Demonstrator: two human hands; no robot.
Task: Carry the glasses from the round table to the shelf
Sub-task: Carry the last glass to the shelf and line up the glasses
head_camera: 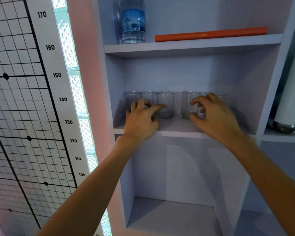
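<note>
Several clear glasses stand in a row at the back of the middle shelf point(177, 126). My left hand point(141, 118) is in front of the second glass point(149, 97), with fingers spread and fairly straight. Its forefinger reaches toward the third glass point(166, 103). My right hand point(215, 116) hovers with loosely curled fingers. Its thumb and forefinger tips lie at the right side of the fourth glass point(188, 103), which stands on the shelf. A fifth glass point(220, 96) is mostly hidden behind that hand. The leftmost glass point(130, 97) stands by the shelf's side wall.
The shelf above holds a water bottle point(134, 23) and a flat orange book point(211, 34). A lower compartment point(174, 217) opens below. To the left, a wall chart with height numbers point(57, 75) and glass blocks. A white roll point(289, 99) stands at the right.
</note>
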